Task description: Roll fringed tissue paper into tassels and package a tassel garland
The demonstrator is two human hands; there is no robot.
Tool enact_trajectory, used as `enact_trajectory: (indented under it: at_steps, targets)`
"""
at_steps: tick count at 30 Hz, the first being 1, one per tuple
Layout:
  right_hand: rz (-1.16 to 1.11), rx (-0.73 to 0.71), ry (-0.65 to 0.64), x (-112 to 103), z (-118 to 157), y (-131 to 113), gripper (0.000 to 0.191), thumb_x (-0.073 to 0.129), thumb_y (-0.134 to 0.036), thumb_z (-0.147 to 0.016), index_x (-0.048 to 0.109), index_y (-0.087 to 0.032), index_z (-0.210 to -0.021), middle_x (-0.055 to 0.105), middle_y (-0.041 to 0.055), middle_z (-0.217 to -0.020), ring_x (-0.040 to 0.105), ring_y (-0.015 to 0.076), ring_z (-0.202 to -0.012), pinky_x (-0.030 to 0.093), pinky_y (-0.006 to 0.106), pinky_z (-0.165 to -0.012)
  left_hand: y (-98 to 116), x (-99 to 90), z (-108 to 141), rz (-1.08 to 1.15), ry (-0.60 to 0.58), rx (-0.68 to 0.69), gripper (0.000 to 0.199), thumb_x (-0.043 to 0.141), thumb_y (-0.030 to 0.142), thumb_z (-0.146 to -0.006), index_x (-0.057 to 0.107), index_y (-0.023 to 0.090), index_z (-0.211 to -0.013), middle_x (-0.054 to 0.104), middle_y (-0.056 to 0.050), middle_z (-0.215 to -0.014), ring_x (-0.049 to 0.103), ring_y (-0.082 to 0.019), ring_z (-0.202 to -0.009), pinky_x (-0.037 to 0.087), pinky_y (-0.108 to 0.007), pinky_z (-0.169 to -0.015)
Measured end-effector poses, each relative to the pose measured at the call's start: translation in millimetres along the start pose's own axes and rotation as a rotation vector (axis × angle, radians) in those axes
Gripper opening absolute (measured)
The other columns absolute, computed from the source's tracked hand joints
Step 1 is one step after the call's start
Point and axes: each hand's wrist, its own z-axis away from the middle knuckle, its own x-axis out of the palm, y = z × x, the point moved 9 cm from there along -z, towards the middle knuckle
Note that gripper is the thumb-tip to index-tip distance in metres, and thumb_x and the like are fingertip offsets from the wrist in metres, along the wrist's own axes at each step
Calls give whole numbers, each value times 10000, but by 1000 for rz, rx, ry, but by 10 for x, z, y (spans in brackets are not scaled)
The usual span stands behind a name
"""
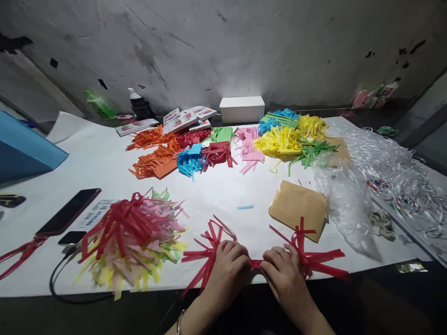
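A red paper tassel (256,264) with fringed strips fanning out at both ends lies across the front edge of the table. My left hand (231,267) is closed around its left part, and my right hand (283,267) grips the right part. Between the two hands a short twisted red middle shows. To the left is a pile of finished-looking fringed tassels (139,237), red on top with pink, green and yellow below. Just beyond my hands lies a small blue paper strip (245,207).
Fringed paper bundles in orange (155,163), blue, red, pink, yellow (279,142) and green line the back. A brown envelope (298,207), clear plastic bag (349,204) and white stringy heap (387,163) occupy the right. A phone (70,211) and cable (52,279) lie left; a white box (242,111) stands behind.
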Motion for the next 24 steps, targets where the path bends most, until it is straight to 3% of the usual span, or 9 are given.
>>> enact_trajectory:
  at_steps: [3, 6, 12, 14, 17, 19, 24]
  targets:
    - [1, 9, 19, -141, 74, 124, 191, 477, -187, -1012, 648, -235, -943, 693, 13, -967, 611, 201, -974, 262, 452, -1075, -52, -25, 29, -2, -22, -50, 157, 727, 146, -845, 636, 204, -731, 681, 3, -812, 563, -201, -814, 391, -417, -845]
    - [49, 8, 30, -268, 132, 218, 161, 508, -157, -989, 648, -233, -961, 696, 25, -998, 613, 217, -996, 286, 456, -1055, -35, -18, 37, -32, -69, -79, 148, 623, 127, -909, 651, 213, -791, 688, -8, -861, 568, -209, -833, 390, -426, -842]
    - [153, 179, 113, -280, 109, 264, 172, 500, -141, -958, 585, -215, -828, 680, 48, -943, 623, 250, -941, 306, 529, -1026, -56, 70, -51, -185, -144, -201, 102, 589, 96, -883, 615, 177, -827, 660, -52, -917, 572, -233, -846, 399, -466, -865]
    - [158, 143, 116, -252, 78, 198, 202, 462, -81, -945, 612, -208, -901, 683, 64, -995, 628, 248, -971, 335, 521, -1026, -18, 101, -75, -150, -154, -141, 147, 604, 40, -859, 618, 186, -858, 669, -41, -962, 580, -222, -876, 397, -433, -869]
    - [112, -53, 50, -198, 73, 32, 358, 405, 16, -897, 640, -194, -1065, 692, 55, -998, 636, 215, -973, 401, 452, -1013, 105, 148, -28, -62, -184, 47, 200, 631, 16, -860, 626, 209, -912, 682, -6, -961, 577, -194, -890, 387, -379, -877]
    - [93, -128, 20, -204, 112, -17, 306, 447, -25, -901, 650, -183, -1066, 698, 49, -967, 636, 217, -954, 415, 437, -1008, 153, 148, 48, -40, -177, 128, 144, 656, 80, -889, 632, 215, -933, 688, 2, -921, 564, -188, -859, 383, -364, -852]
    - [56, -160, 20, -270, 184, -30, 138, 534, -140, -954, 662, -192, -953, 703, 20, -876, 625, 198, -863, 412, 425, -986, 215, 92, 195, 8, -99, 200, 55, 636, 170, -937, 646, 214, -969, 702, -4, -880, 552, -187, -816, 381, -359, -795]
